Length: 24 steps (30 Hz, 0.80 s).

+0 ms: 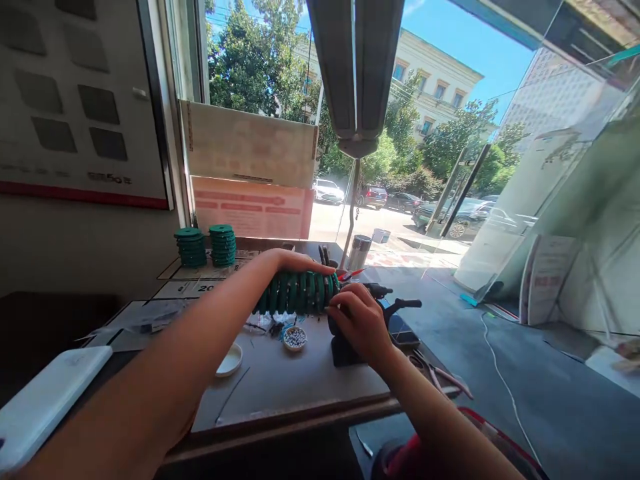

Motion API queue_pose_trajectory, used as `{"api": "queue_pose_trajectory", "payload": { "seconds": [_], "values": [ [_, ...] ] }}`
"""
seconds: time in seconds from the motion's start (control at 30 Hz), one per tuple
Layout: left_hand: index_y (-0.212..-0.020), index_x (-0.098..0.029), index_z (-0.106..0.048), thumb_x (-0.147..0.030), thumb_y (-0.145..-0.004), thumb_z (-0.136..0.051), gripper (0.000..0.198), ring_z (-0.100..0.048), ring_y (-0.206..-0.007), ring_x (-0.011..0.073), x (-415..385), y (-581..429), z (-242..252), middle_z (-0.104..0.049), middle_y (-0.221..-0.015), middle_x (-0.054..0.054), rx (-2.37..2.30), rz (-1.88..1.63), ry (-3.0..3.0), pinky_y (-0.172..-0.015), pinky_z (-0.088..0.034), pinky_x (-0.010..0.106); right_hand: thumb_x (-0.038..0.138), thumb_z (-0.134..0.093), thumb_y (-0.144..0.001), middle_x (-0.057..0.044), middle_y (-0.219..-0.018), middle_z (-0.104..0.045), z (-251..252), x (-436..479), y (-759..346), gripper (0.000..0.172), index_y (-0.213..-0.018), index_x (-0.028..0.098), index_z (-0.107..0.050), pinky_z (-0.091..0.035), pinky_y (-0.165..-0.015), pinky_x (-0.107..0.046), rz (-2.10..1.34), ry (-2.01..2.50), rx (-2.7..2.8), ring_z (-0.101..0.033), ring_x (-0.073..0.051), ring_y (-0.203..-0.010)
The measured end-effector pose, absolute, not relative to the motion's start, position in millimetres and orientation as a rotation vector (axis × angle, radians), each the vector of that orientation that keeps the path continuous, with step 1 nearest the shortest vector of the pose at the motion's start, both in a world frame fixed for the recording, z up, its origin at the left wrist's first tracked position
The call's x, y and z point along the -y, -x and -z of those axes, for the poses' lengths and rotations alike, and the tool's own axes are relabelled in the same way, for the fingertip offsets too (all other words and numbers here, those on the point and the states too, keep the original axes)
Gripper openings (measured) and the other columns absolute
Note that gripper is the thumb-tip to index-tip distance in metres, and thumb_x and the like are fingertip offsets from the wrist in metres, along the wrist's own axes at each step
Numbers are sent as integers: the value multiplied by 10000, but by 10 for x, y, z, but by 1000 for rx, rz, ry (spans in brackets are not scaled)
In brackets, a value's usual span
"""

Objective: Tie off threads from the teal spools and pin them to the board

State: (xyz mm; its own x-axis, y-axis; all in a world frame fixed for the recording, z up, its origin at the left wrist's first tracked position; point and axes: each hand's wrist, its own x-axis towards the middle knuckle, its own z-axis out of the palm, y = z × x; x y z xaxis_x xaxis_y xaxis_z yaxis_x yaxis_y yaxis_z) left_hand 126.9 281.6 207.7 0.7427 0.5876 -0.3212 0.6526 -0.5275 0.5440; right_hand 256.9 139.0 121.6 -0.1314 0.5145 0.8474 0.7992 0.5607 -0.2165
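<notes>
A row of green ring-shaped discs [297, 293] lies sideways above the table. My left hand [295, 260] reaches over its top and grips it, with the fingertips near the right end; most of those fingers are hidden. At that same end my right hand [361, 319] is closed in a pinch, thumb and forefinger together against the last discs. What sits in the pinch is too small to make out. Behind the right hand stands a black clamp-like holder [345, 352] with a side lever [407, 303]. A small white dish of silvery beads [295, 339] is just below the row.
Two stacks of green discs [190, 248] stand at the back left. A white lid [230, 361] and a thin wire [233, 395] lie in front. Pliers [440, 375] and a phone [404, 331] are at the right. A lamp [356, 73] hangs above; a metal can [360, 251] stands behind.
</notes>
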Motion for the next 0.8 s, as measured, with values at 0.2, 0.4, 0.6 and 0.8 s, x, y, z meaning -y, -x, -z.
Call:
{"api": "queue_pose_trajectory", "payload": {
  "seconds": [0.2, 0.4, 0.6, 0.8],
  "values": [
    [-1087, -138, -555, -606, -723, -407, 611, -509, -1055, 242, -2749, -1260, -2128, -587, -1160, 87, -898, 116, -2522, -885, -381, 320, 207, -414, -842, -111, -1266, -444, -1339, -1443, -2512, 368, -1207, 191, -462, -355, -957, -420, 411, 1280, 1861, -387, -237, -1167],
    [-1148, -148, -498, -501, -765, -427, 526, -517, -1033, 209, -2525, -1231, -2144, -577, -1161, 79, -892, -18, -2703, -864, -379, 273, 153, -390, -821, -120, -1322, -392, -1135, -1473, -2487, 421, -1239, 187, -427, -392, -939, -381, 354, 1292, 1819, -405, -224, -1189],
    [-1088, -160, -536, -544, -689, -522, 554, -538, -954, 249, -2400, -1020, -2354, -605, -1065, 97, -963, -116, -2832, -801, -392, 301, 171, -424, -816, -110, -1271, -462, -1091, -1484, -2511, 396, -1210, 191, -456, -368, -939, -409, 524, 1335, 1824, -434, -235, -1142],
    [-996, -147, -578, -661, -717, -369, 621, -553, -910, 242, -2484, -636, -2156, -618, -1020, 95, -1075, -76, -2626, -744, -406, 289, 195, -469, -808, -118, -1252, -469, -1023, -1348, -2455, 347, -1155, 188, -485, -355, -924, -449, 632, 1275, 1752, -416, -264, -1139]
  ]
}}
